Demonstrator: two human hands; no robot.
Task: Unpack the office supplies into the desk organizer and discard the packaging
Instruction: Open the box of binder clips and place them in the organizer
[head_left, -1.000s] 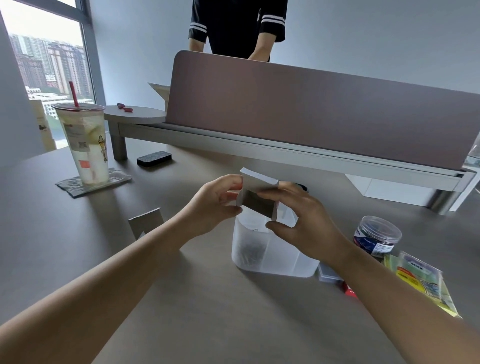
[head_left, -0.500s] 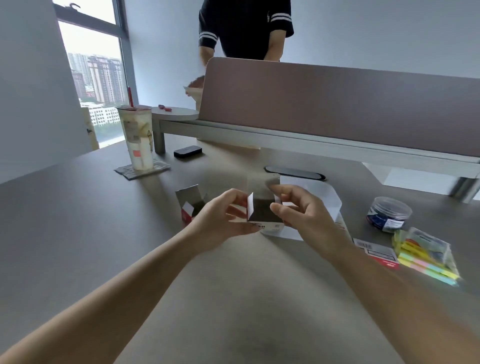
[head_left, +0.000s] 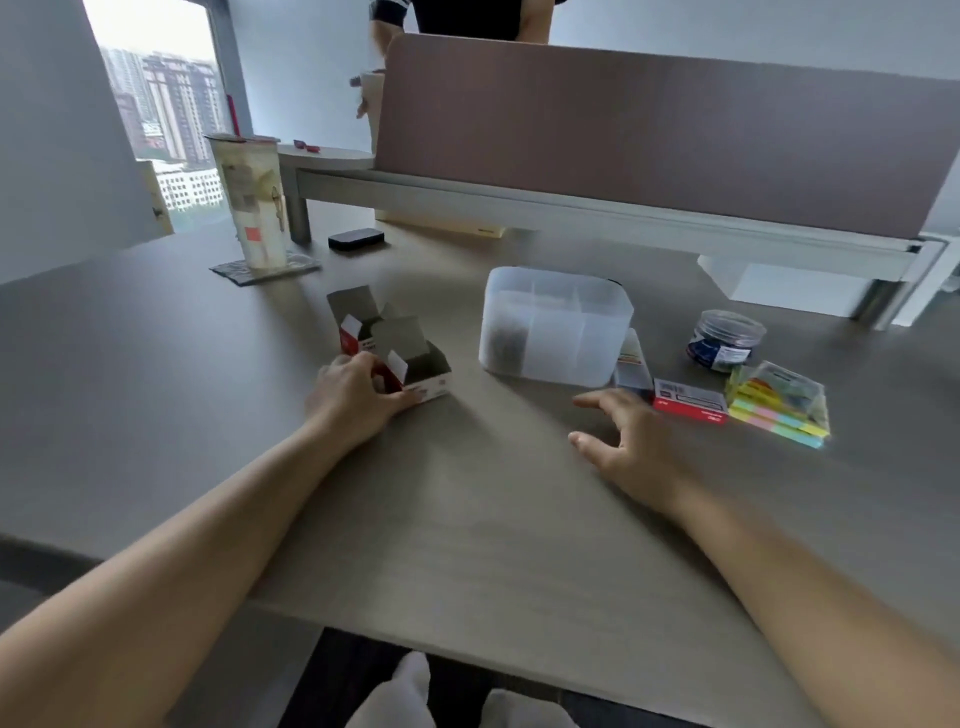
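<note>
Translucent white plastic desk organizer (head_left: 556, 332) is sitting mid-desk on the grey-brown wooden desk (head_left: 467, 519). Left hand (head_left: 358, 400) is gripping an opened red-and-white cardboard box (head_left: 415, 364) left of it. Right hand (head_left: 634, 441) is hovering, fingers spread, holding nothing, near a small red-and-white box (head_left: 688, 402).

A translucent white desk organizer (head_left: 556, 332) stands upright on the table, its inner dividers showing and something dark in its left compartment. Left of it two small opened cardboard boxes (head_left: 395, 348) sit together, flaps up. Right of it lie a red-and-white box (head_left: 688, 401), a clear round tub (head_left: 727, 340) and a packet of coloured sticky notes (head_left: 779, 410).
</note>
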